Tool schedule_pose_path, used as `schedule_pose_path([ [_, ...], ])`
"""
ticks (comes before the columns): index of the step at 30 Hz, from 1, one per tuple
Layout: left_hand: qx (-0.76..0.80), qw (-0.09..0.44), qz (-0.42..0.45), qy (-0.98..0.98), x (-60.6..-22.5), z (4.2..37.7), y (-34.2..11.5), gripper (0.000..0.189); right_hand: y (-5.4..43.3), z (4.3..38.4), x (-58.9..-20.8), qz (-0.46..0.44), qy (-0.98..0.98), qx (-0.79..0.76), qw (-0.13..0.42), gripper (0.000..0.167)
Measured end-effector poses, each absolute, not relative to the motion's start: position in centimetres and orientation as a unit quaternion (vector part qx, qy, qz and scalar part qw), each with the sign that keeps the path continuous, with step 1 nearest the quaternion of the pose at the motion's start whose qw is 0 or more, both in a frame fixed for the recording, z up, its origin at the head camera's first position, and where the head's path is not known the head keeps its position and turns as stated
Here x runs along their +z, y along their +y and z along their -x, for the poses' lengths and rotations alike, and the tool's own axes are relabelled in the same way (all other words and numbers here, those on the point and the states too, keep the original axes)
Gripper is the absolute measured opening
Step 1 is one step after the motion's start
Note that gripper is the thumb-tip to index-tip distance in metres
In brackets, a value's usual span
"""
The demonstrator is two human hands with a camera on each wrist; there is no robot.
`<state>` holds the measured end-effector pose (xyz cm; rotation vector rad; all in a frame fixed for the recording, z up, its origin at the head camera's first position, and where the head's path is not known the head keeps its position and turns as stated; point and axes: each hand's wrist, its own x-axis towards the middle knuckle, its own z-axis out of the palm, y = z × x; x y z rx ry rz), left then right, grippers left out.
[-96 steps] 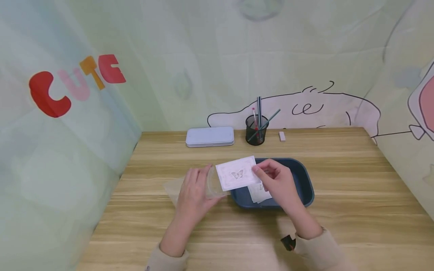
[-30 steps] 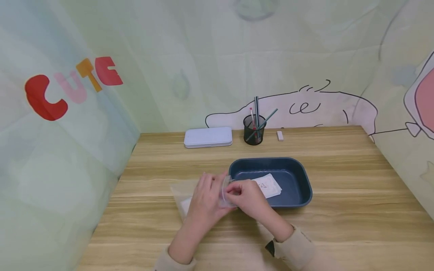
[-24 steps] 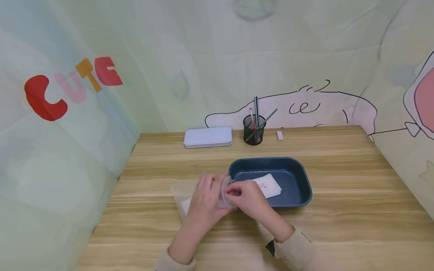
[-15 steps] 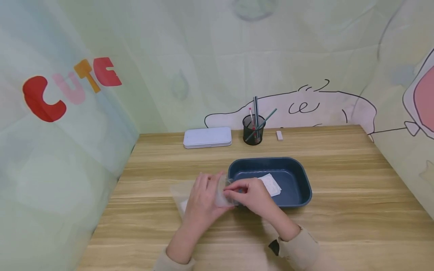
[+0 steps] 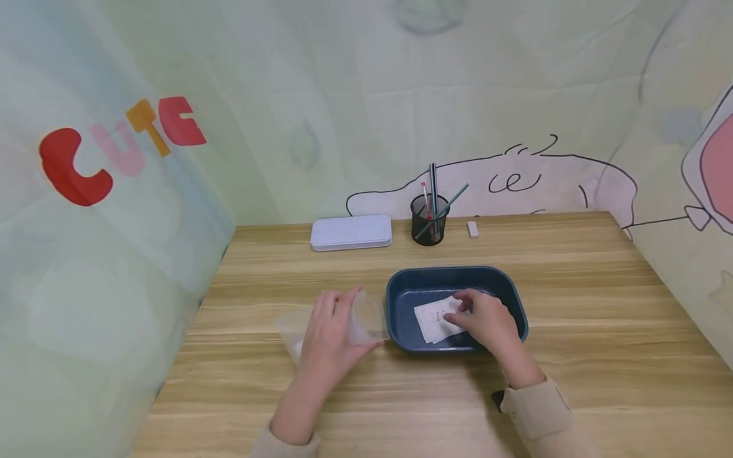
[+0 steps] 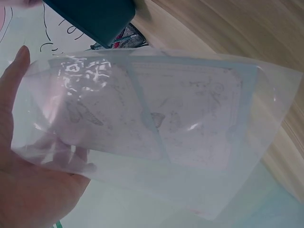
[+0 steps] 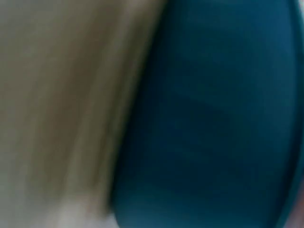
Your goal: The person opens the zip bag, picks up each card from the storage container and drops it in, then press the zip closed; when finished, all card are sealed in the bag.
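Observation:
My left hand (image 5: 329, 337) holds a clear plastic bag (image 5: 366, 318) by its mouth, which gapes toward the tray. In the left wrist view the bag (image 6: 199, 185) has cards (image 6: 194, 109) with faint grey drawings inside, lying partly over one another. My right hand (image 5: 487, 318) is over the dark blue tray (image 5: 401, 340), with thumb and forefinger parted at the right end of a small stack of white printed cards (image 5: 433, 321). The right wrist view is blurred and shows mainly the tray's side (image 7: 209, 118); the right fingers are hidden there.
At the back of the wooden table (image 5: 572, 286) stand a pale pencil case (image 5: 351, 233), a black mesh pen cup (image 5: 427, 222) with several pencils, and a small eraser (image 5: 472, 229). A printed cloth backdrop (image 5: 298, 95) borders the table behind and at the sides.
My right hand has carried a butterfly card to the bag's mouth, then come back to the cards in the tray. My left hand with the bag has shifted slightly left.

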<state>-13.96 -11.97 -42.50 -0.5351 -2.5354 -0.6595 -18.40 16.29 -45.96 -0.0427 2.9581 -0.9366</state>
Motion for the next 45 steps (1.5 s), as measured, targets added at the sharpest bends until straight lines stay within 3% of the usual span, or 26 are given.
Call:
schedule_pose_path([
  [6, -0.243, 0.23, 0.19, -0.923, -42.4, 14.1, -12.1, 0.101, 17.0, 18.8, -47.1, 0.026, 0.966, -0.238, 0.093, 0.084],
  [12, -0.247, 0.227, 0.187, -0.923, -42.4, 14.1, -12.1, 0.102, 17.7, 19.6, -47.2, 0.023, 0.961, -0.24, 0.133, 0.094],
  [34, -0.248, 0.224, 0.188, -0.924, -42.3, 14.0, -12.2, 0.101, 17.8, 19.6, -47.4, -0.001, 0.956, -0.272, 0.114, 0.087],
  [38, -0.247, 0.226, 0.19, -0.923, -42.3, 14.0, -12.2, 0.101, 17.8, 19.5, -47.3, -0.006, 0.954, -0.283, 0.096, 0.078],
  [45, -0.247, 0.233, 0.194, -0.92, -42.4, 14.1, -12.3, 0.101, 18.1, 19.5, -46.9, 0.0, 0.951, -0.304, 0.057, 0.05],
])
